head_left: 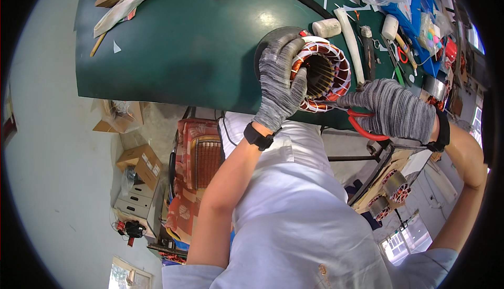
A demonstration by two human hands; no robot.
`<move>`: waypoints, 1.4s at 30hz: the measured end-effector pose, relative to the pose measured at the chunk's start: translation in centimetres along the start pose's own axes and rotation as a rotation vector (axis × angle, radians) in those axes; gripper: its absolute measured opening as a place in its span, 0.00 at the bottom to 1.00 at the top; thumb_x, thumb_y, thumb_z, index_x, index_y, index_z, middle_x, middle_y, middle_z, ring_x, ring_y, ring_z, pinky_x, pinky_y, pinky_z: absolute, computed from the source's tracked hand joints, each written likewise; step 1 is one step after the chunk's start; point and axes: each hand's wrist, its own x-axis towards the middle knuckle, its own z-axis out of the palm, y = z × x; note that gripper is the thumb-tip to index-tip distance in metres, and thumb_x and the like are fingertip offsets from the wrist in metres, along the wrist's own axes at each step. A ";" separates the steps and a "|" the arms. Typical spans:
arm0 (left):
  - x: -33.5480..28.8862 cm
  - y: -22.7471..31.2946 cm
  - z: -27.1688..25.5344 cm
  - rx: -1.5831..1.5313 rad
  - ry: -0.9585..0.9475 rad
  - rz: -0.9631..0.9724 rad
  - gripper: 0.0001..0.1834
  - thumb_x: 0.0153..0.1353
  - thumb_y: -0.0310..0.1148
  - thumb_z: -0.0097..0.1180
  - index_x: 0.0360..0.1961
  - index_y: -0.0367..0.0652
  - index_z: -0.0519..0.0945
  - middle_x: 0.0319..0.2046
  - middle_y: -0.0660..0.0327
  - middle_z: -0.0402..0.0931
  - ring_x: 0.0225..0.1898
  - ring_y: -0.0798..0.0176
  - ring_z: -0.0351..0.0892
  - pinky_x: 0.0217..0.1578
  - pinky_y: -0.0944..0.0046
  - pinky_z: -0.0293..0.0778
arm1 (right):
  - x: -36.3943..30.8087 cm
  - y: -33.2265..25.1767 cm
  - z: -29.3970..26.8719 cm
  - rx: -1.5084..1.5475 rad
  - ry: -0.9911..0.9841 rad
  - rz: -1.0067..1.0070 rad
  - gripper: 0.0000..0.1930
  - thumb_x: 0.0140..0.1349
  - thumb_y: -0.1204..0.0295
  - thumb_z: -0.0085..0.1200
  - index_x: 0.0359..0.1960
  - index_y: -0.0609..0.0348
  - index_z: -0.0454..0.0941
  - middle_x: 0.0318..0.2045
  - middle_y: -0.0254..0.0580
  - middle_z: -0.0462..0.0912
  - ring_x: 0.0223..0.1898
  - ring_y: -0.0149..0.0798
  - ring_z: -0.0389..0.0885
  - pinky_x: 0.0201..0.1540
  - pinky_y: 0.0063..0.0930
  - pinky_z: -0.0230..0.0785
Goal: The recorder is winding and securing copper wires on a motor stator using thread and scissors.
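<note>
The left hand (pixel 281 76), in a grey knit glove, is clamped over the near-left side of a stator (pixel 325 79), its fingers spread along the outer edge and its thumb at the lip of the bore; the right hand (pixel 396 109), gloved alike, is closed on red-handled scissors (pixel 358 126), whose metal end reaches leftward to the stator's lower rim; the two hands are apart, the stator between them, at the near edge of a green table (pixel 173 53); the left grip probably steadies the ring against the scissors' push, and the thumb at the bore seems to give purchase without covering the white-laced copper windings (pixel 344 68) on the right; whether the blades are parted I cannot tell; a black disc (pixel 268 41) shows beyond the left fingers, perhaps as a rest for the stator, though the contact is hidden; the bore opens up toward the wearer, so the stator's long axis appears to run from the tabletop toward the head, its exact tilt unclear; the scissors point left; beyond the right hand lie a white cylinder (pixel 326 28), a pale strip (pixel 350 42) and a blue bin (pixel 430 64), apparently kept within reach.
</note>
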 end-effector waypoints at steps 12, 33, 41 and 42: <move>0.6 -0.8 -0.2 -0.085 -0.071 0.029 0.30 0.60 0.52 0.49 0.52 0.36 0.69 0.54 0.50 0.67 0.57 0.53 0.66 0.57 0.59 0.61 | -2.1 1.1 3.8 0.024 0.187 0.117 0.22 0.57 0.71 0.51 0.56 0.51 0.70 0.36 0.50 0.78 0.34 0.47 0.79 0.38 0.27 0.72; 6.0 6.1 -0.6 0.640 -1.334 0.139 0.13 0.51 0.28 0.51 0.39 0.41 0.78 0.33 0.50 0.77 0.37 0.49 0.77 0.41 0.56 0.72 | 8.7 9.7 29.1 0.555 1.113 0.547 0.24 0.51 0.74 0.54 0.54 0.58 0.68 0.50 0.45 0.75 0.51 0.45 0.73 0.55 0.31 0.65; 5.1 7.6 0.8 0.976 -1.254 0.292 0.12 0.50 0.28 0.53 0.38 0.43 0.79 0.32 0.53 0.80 0.35 0.51 0.80 0.35 0.56 0.76 | 9.2 10.1 31.0 0.514 1.255 0.480 0.26 0.51 0.70 0.56 0.55 0.52 0.68 0.47 0.42 0.76 0.48 0.43 0.75 0.52 0.31 0.67; 5.0 7.4 1.7 1.112 -1.328 0.261 0.11 0.50 0.27 0.53 0.37 0.44 0.80 0.30 0.55 0.80 0.33 0.52 0.81 0.31 0.55 0.76 | 9.3 10.0 30.9 0.498 1.257 0.486 0.26 0.51 0.70 0.56 0.55 0.51 0.68 0.47 0.42 0.76 0.48 0.44 0.75 0.51 0.32 0.68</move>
